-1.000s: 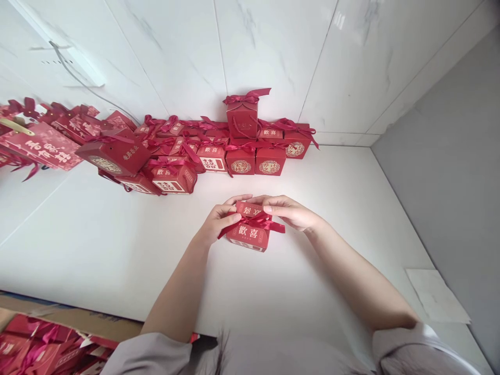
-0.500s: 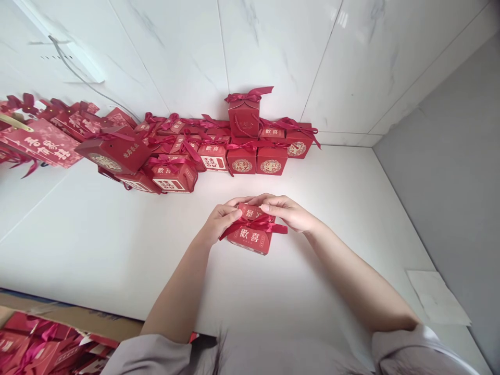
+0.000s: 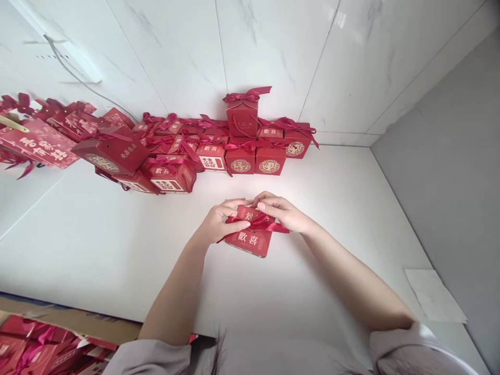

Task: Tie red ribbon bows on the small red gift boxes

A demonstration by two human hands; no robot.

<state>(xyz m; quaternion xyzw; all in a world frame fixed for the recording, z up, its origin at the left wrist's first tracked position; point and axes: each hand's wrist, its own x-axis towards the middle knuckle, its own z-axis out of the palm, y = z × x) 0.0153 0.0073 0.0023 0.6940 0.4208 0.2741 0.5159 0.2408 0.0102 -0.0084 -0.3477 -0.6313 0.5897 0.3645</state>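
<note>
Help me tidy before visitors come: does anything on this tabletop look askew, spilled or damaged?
One red gift box, perched on others at the left, looks askew: it sits tilted, unlike the neatly aligned boxes mid-row. A white paper sheet lies apart, near the right edge. I see no spill or clear damage.

White tabletop (image 3: 117, 250) open left and right of centre frame. Stacked red gift boxes (image 3: 211, 156) block passage along upper centre; cardboard carton (image 3: 70, 315) bounds lower left.
</note>
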